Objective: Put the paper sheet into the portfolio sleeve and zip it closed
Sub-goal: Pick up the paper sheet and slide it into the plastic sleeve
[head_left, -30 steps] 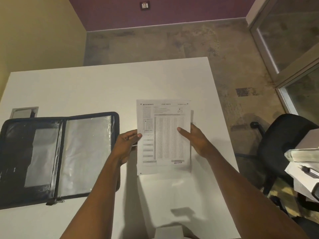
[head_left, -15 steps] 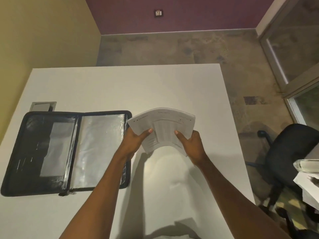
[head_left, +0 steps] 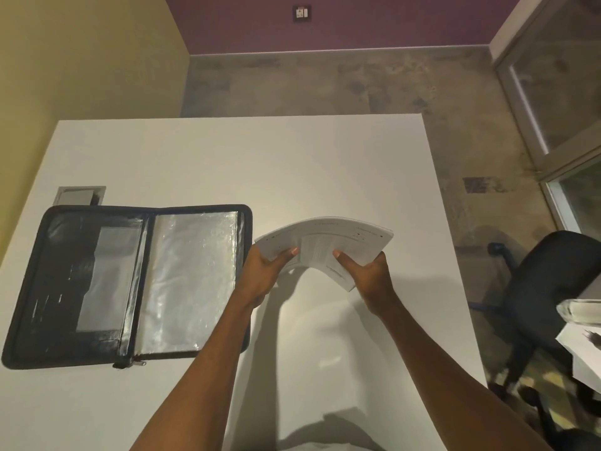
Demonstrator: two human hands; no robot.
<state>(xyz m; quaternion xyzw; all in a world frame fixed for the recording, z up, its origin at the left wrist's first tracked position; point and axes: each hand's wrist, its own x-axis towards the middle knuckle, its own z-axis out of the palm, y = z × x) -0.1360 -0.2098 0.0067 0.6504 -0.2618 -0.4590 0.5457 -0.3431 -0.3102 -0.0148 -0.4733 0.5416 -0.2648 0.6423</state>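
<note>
White table (head_left: 292,164), bare at far end. Black portfolio (head_left: 35,278) lies open flat at left, clear sleeve (head_left: 192,281) facing up. Paper sheet (head_left: 328,239) held above table right of portfolio, bowed upward; left hand (head_left: 263,271) and right hand (head_left: 367,275) each pinch a side edge.

Office room — white desk (head_left: 292,164), black swivel chair (head_left: 546,288).

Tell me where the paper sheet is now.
In the head view, the paper sheet is held bowed above the table by both hands, just right of the open portfolio.
</note>
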